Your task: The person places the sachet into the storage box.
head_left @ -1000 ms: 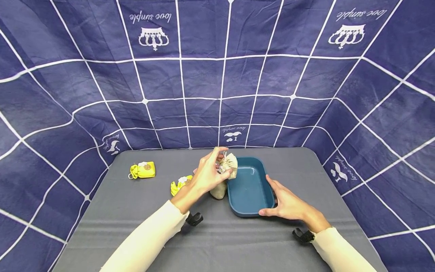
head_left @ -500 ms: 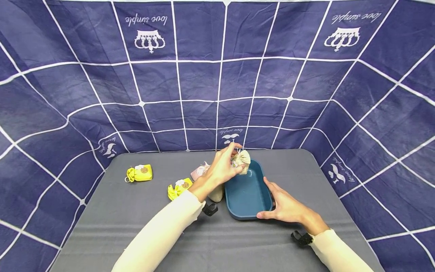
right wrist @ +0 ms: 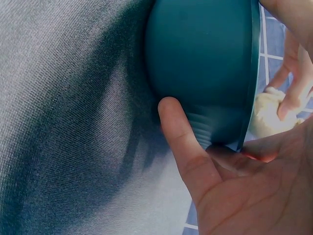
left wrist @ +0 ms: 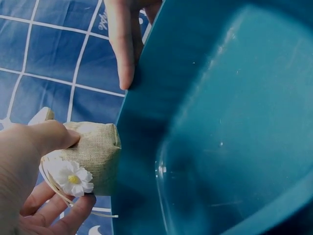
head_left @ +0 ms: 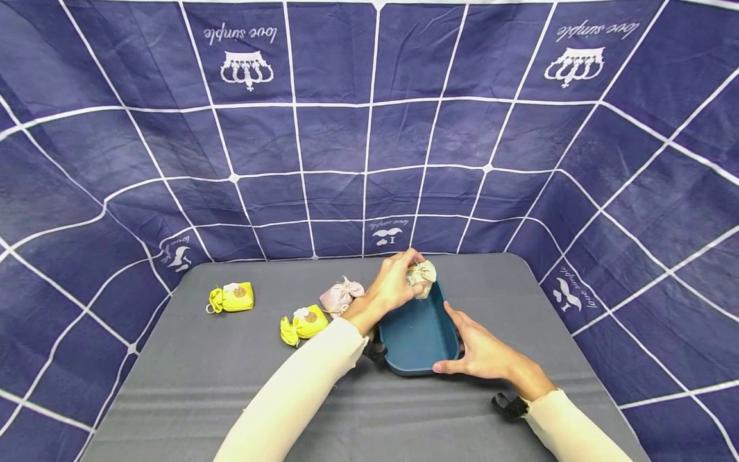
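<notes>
My left hand (head_left: 392, 282) pinches a small beige cloth sachet (head_left: 423, 276) over the far end of a blue plastic bin (head_left: 407, 371). In the left wrist view the thumb lies on top of the sachet (left wrist: 100, 147), which carries a white flower and a thin cord. My right hand (head_left: 485, 346) holds the bin at its near right corner, thumb at the front and fingers along the right side. The right wrist view shows these fingers against the outer wall of the bin (right wrist: 200, 54). The visible part of the bin's floor is bare.
Left of the bin lie a pink sachet (head_left: 342, 294) and a yellow sachet (head_left: 308, 322), partly behind the left arm. Another yellow sachet (head_left: 232, 297) with a ring is farther left. Blue gridded cloth (head_left: 323, 141) walls the grey table (head_left: 190, 385) on the back and sides.
My left hand has carried the beige sachet rightward, farther over the bin. The pink sachet has come into view, while another sachet beside the bin is now hidden by the arm. The right hand stays at the bin.
</notes>
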`<state>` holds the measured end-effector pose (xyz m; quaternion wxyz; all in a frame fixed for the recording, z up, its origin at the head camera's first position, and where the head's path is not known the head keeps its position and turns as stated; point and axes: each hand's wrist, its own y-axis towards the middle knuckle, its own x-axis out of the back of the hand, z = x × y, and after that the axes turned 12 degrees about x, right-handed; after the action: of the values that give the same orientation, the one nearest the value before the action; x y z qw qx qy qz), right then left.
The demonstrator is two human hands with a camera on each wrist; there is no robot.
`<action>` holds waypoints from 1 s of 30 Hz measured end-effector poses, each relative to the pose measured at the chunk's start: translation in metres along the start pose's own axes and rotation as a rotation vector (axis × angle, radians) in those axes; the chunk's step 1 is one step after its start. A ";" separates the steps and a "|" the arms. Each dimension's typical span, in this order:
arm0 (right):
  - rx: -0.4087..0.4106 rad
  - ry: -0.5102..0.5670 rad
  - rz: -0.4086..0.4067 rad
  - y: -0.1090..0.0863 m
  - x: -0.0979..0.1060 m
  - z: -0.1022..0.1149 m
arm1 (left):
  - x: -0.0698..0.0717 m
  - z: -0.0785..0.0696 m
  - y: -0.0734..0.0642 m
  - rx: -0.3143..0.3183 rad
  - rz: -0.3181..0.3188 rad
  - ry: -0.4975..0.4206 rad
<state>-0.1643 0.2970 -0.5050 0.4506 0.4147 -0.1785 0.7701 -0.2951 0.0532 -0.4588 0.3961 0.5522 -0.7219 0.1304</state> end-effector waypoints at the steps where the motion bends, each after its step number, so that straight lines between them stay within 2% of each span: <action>1: 0.000 -0.006 0.001 0.000 0.000 0.000 | -0.001 0.000 0.001 0.003 0.002 0.003; 6: -0.001 -0.024 0.007 0.002 0.001 0.001 | -0.008 0.001 0.005 0.019 0.014 0.017; 14: -0.007 0.005 0.003 0.001 0.000 0.001 | -0.009 0.004 -0.003 0.037 0.117 0.113; 26: -0.026 0.004 0.020 0.000 -0.002 0.000 | 0.017 0.022 -0.025 0.000 0.041 0.173; 30: -0.025 0.005 0.020 0.000 -0.001 0.000 | 0.026 0.030 -0.034 0.021 0.033 0.179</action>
<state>-0.1643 0.2960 -0.5056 0.4484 0.4053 -0.1910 0.7734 -0.2791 0.0045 -0.4681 0.4511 0.5304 -0.6913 0.1933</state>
